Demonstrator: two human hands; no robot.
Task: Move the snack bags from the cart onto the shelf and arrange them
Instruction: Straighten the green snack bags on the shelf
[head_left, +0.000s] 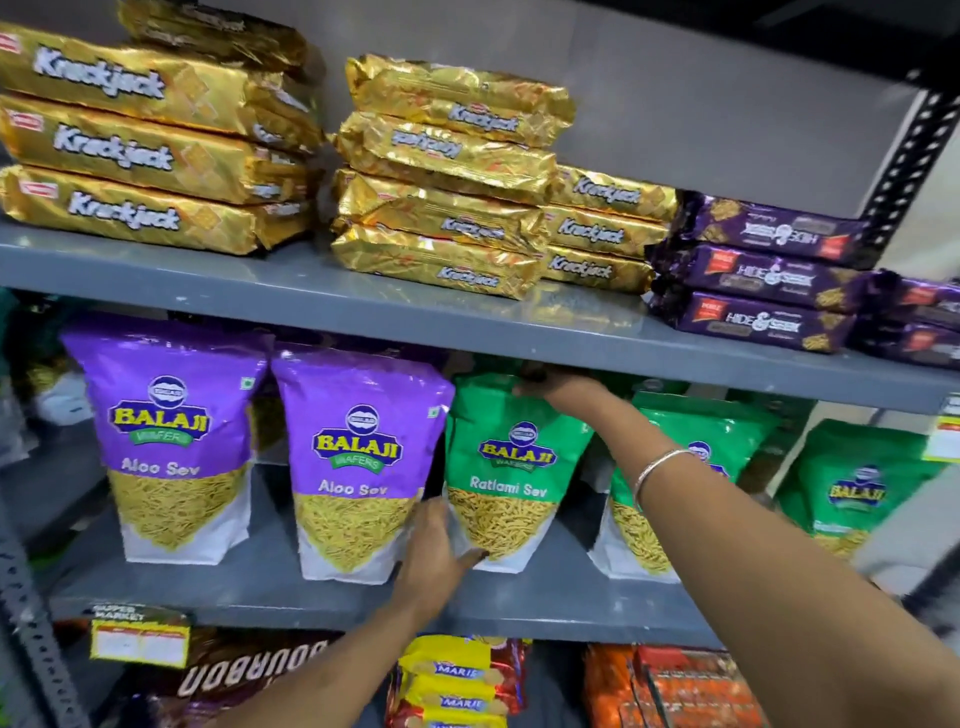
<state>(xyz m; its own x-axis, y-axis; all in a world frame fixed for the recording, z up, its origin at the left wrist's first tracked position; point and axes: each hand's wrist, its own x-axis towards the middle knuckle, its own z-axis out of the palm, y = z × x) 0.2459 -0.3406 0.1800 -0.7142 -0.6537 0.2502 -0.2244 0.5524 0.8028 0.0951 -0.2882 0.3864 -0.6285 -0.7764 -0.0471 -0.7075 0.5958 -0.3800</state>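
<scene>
A green Ratlami Sev bag (511, 467) stands upright on the middle grey shelf (311, 592). My right hand (561, 387) grips its top edge just under the shelf above. My left hand (439, 556) presses on its lower left corner, between it and a purple Aloo Sev bag (358, 467). A second purple Aloo Sev bag (171, 447) stands further left. Two more green bags (706, 441) (857, 483) stand to the right, partly hidden by my right forearm. The cart is out of view.
The upper shelf (311, 291) carries stacked gold Krackjack packs (441, 176) and purple Hide & Seek packs (763, 280). Below lie Bourbon packs (249, 670), Marie packs (457, 680) and orange packs (675, 686). A perforated upright post (904, 171) bounds the right side.
</scene>
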